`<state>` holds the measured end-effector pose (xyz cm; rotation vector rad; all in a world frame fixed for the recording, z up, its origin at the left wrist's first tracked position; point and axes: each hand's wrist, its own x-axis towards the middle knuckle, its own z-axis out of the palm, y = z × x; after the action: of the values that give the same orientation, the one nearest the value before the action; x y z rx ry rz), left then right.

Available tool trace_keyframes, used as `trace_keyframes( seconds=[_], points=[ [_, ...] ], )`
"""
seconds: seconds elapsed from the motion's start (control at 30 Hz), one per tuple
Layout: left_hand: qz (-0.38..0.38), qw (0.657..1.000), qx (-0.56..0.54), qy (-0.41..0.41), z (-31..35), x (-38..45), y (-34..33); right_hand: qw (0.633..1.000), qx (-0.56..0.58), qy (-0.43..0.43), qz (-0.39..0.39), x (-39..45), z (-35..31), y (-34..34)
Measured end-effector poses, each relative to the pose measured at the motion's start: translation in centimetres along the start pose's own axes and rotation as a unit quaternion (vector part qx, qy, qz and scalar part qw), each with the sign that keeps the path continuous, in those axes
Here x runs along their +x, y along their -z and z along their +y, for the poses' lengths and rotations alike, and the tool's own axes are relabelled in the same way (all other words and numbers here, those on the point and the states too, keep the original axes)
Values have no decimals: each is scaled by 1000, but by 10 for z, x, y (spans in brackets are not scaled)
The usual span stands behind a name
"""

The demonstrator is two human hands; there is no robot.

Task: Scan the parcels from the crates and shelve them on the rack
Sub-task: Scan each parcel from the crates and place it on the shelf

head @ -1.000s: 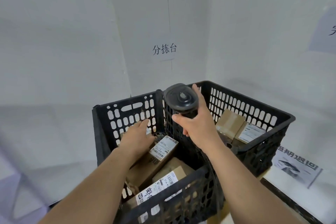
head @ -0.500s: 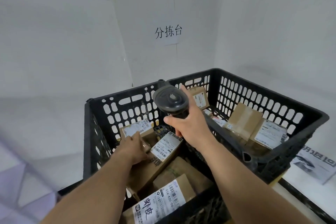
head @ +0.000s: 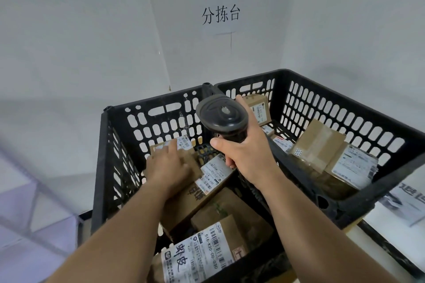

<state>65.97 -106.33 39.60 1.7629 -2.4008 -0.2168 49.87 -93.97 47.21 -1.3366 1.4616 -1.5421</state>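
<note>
Head view: both forearms reach forward and down from the bottom edge into two black slotted crates set side by side. Nearest, in the left crate (head: pixel 104 167), lies a brown parcel with a handwritten white label (head: pixel 202 257), its long axis running up and to the right. Beyond it the left hand (head: pixel 169 165) rests palm down on a small cardboard parcel (head: pixel 184 156) against the crate's far wall; its fingers lie fairly straight over the box top, and whether the thumb hooks an edge is hard to tell. Under that box a longer parcel (head: pixel 195 193) slants from lower left to upper right, barcode label up. The right hand (head: pixel 248 156) is raised over the wall between the crates, grip wrapped tight around the handle of a dark scanner (head: pixel 222 117), thumb across the front; the scanner's rounded head tilts up and to the left. Farther right, the right crate (head: pixel 345 108) holds several taped and labelled boxes (head: pixel 322 145). A paper sign (head: pixel 220 17) hangs on the white wall behind.
</note>
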Motion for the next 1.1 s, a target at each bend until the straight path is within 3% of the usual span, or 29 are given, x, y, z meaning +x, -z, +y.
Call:
trace_keyframes(
  seconds=[0.07, 0.2, 0.7, 0.93, 1.1],
  points=[
    [-16, 1000, -5, -13, 4, 3, 9, 1000, -2, 5, -1, 0, 0, 0],
    [-166, 984, 63, 5, -4, -4, 7, 1000, -3, 3, 4, -1, -2, 1],
    [-120, 992, 33, 23, -2, -5, 1, 1000, -19, -2, 8, -2, 1, -1],
    [-156, 983, -90, 38, -4, -6, 8, 1000, -16, 0, 4, -2, 1, -2],
    [-166, 982, -60, 71, -8, -6, 8, 1000, -14, 3, 4, -3, 1, -2]
  ],
)
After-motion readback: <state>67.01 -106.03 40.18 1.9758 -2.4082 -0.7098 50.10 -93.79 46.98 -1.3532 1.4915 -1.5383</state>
